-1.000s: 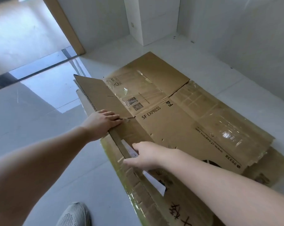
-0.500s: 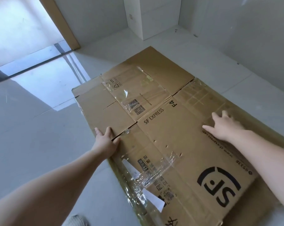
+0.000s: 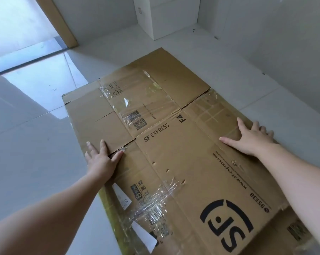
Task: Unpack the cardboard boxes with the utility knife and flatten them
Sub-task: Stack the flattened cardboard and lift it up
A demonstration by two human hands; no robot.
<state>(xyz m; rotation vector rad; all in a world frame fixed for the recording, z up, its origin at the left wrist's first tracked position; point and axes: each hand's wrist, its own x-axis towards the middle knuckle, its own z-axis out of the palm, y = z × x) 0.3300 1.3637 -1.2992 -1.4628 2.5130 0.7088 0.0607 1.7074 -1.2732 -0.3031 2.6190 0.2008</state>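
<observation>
Underneath, another cardboard sheet (image 3: 295, 230) lies on floor (image 3: 32, 162).

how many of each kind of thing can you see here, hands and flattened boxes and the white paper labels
hands: 2, left hand and right hand, both pressing flat on the top box
flattened cardboard boxes: at least 2, the SF Express box on top and another box showing beneath it
white paper labels: 2
total: 6

Brown SF Express cardboard box (image 3: 173, 153) flattened on floor, clear tape remnants clinging.
</observation>
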